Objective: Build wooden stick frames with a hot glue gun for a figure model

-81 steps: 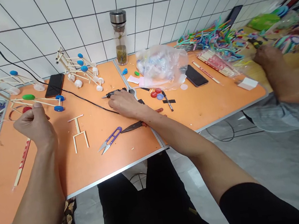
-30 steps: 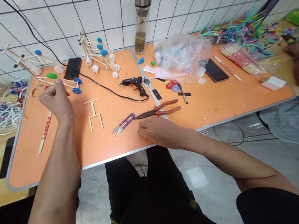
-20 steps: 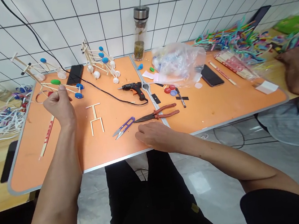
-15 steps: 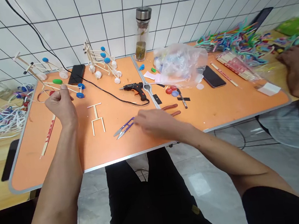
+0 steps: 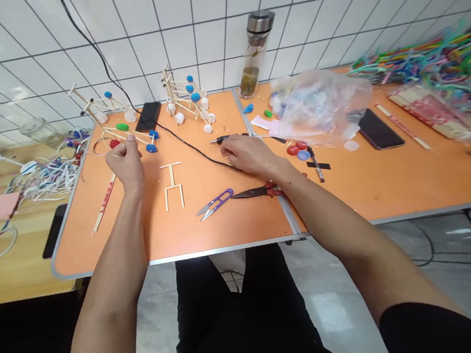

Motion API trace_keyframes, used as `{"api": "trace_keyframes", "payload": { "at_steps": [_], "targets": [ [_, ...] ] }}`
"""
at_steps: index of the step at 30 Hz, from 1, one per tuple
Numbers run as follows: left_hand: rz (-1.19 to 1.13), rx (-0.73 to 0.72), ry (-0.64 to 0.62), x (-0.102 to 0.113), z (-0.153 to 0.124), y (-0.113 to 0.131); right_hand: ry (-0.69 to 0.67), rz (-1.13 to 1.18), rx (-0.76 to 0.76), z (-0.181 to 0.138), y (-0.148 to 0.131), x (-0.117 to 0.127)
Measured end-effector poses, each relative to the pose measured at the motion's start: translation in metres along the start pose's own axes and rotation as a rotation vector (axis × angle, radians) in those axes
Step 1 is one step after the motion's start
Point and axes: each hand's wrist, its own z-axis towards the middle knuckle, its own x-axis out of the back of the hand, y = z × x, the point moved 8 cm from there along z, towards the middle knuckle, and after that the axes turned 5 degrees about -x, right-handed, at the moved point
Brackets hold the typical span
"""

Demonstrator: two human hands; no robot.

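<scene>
My left hand (image 5: 125, 162) is closed in a pinch on a wooden stick model (image 5: 129, 133) with blue, green and red bottle caps, held just above the orange table (image 5: 148, 233). My right hand (image 5: 246, 153) lies over the black glue gun (image 5: 224, 139), fingers curled round its grip; only the nozzle end shows. A small stick frame (image 5: 171, 181) lies between my hands. Purple thread snips (image 5: 215, 203) and red-handled pliers (image 5: 258, 191) rest near the front edge, partly under my right forearm.
Two more stick-and-cap models (image 5: 186, 96) stand at the back with a black phone (image 5: 148, 117) and a glass bottle (image 5: 255, 54). A plastic bag (image 5: 321, 106), loose caps (image 5: 297, 149), a second phone (image 5: 378, 129) and coloured pipe cleaners (image 5: 427, 58) fill the right side. A cable (image 5: 189, 145) crosses the table.
My right hand has left the front edge, passed over the pliers and come to rest on the glue gun. My left hand keeps its hold on the stick model. The view has swung left.
</scene>
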Motion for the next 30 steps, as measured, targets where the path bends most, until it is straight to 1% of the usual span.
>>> {"api": "trace_keyframes", "payload": {
  "at_steps": [4, 8, 11, 17, 21, 26, 30],
  "targets": [
    [0.003, 0.029, -0.008, 0.0, 0.001, -0.006, 0.137, -0.002, -0.052, -0.008, 0.016, 0.009],
    [-0.012, 0.071, 0.013, 0.003, 0.003, -0.009, 0.2, -0.05, -0.109, -0.012, 0.025, 0.011],
    [-0.013, 0.101, 0.008, 0.004, 0.002, -0.008, 0.23, -0.074, -0.096, -0.014, 0.02, 0.011],
    [-0.004, 0.141, -0.013, 0.0, -0.002, -0.006, 0.327, -0.109, 0.043, -0.026, -0.005, 0.015],
    [0.058, 0.177, -0.043, -0.001, -0.003, -0.009, 0.309, -0.127, 0.107, -0.031, -0.02, 0.017],
    [-0.021, 0.169, -0.057, -0.003, -0.005, -0.008, 0.265, -0.182, 0.167, -0.037, -0.039, 0.015],
    [-0.002, 0.158, -0.036, -0.002, -0.006, -0.007, 0.19, -0.195, 0.243, -0.041, -0.053, 0.007]
  ]
}}
